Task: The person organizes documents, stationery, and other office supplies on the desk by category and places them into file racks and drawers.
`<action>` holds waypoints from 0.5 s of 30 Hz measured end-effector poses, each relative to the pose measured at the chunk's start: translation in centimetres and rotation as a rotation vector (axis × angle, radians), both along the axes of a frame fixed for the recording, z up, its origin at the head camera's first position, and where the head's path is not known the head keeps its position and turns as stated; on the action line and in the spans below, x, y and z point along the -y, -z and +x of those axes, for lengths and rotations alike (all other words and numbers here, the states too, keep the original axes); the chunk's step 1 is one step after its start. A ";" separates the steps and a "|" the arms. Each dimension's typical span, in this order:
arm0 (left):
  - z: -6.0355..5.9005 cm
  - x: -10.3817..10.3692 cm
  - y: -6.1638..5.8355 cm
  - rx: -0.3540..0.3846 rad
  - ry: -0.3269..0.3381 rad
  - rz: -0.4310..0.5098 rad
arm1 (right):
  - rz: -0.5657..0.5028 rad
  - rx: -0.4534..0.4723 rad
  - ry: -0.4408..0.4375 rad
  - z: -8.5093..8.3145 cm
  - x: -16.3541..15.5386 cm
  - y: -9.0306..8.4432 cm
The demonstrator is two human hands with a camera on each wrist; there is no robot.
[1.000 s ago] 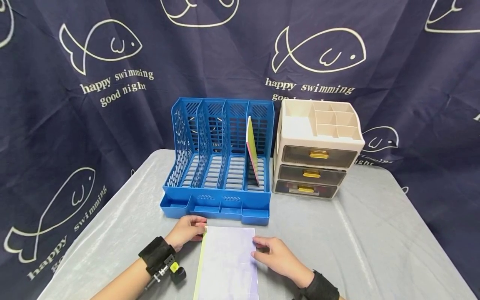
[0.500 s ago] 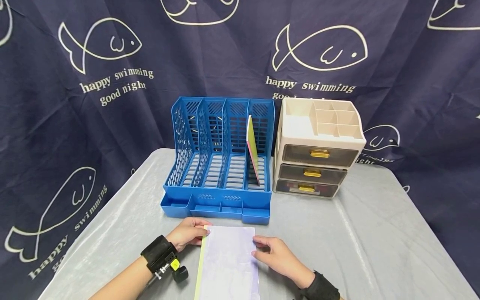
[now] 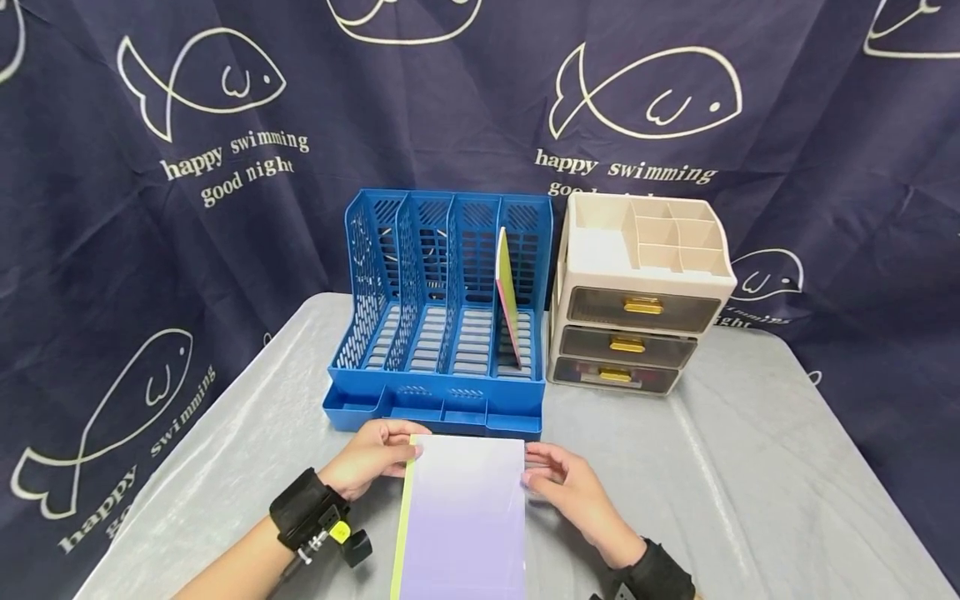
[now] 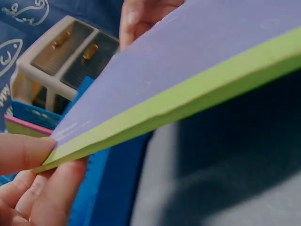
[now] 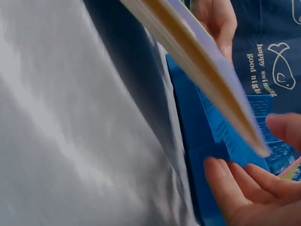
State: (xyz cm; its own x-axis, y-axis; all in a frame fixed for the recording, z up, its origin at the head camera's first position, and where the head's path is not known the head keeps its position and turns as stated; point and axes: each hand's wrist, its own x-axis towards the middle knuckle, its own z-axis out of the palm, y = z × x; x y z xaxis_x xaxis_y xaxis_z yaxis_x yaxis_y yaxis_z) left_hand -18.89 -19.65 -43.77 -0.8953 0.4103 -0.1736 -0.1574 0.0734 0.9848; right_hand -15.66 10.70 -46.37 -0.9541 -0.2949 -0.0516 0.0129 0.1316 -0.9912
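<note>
A notebook (image 3: 468, 517) with a lavender cover and lime green spine is raised off the table, its near end cut off by the head view. My left hand (image 3: 369, 458) pinches the far left corner at the spine, thumb on the cover and fingers underneath, as the left wrist view shows. Beside the opposite edge is my right hand (image 3: 576, 493). In the right wrist view its thumb (image 5: 284, 128) and fingers (image 5: 240, 181) stand apart on either side of the notebook's corner, not closed on it. The page edges (image 5: 202, 75) show there.
Just beyond the hands stands a blue file rack (image 3: 438, 385) with several upright slots and small front trays. A thin green and pink booklet (image 3: 507, 292) leans in its rightmost slot. A cream drawer unit (image 3: 641, 283) sits to its right, on the grey cloth-covered table (image 3: 757, 467).
The notebook has come up off the table, its far edge nearer the rack. My left hand now pinches its corner more firmly; the right hand has shifted up and right with its edge.
</note>
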 end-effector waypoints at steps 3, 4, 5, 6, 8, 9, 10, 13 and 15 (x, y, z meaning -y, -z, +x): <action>0.0 -0.2 -0.9 -0.031 0.034 0.017 | -0.108 0.104 -0.067 0.3 0.1 0.0; 0.0 -0.3 -1.1 -0.035 0.038 0.018 | -0.135 0.129 -0.083 0.4 0.2 0.0; 0.1 -0.3 -1.3 -0.037 0.038 0.017 | -0.153 0.144 -0.090 0.5 0.2 -0.1; 0.1 -0.4 -1.5 -0.038 0.039 0.015 | -0.165 0.150 -0.091 0.5 0.3 -0.1; 0.2 -0.5 -1.7 -0.034 0.036 0.012 | -0.178 0.143 -0.081 0.6 0.3 -0.3; 0.2 -0.6 -1.8 -0.032 0.032 0.008 | -0.179 0.135 -0.075 0.7 0.3 -0.4; 0.3 -0.6 -1.9 -0.033 0.029 0.004 | -0.180 0.126 -0.071 0.8 0.4 -0.6; 0.5 -0.7 -2.4 -0.056 0.026 -0.007 | -0.183 0.096 -0.080 1.2 0.3 -1.4; 0.6 -0.7 -2.9 -0.077 0.025 -0.001 | -0.174 0.063 -0.080 1.5 0.2 -2.1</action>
State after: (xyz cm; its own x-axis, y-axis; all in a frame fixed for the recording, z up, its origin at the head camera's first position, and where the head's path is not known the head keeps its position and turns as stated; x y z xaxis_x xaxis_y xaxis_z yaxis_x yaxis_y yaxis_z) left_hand -18.30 -18.91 -40.92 -0.8954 0.4326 -0.1055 -0.0797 0.0773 0.9938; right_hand -14.12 10.48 -44.27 -0.9239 -0.3790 -0.0525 0.0724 -0.0385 -0.9966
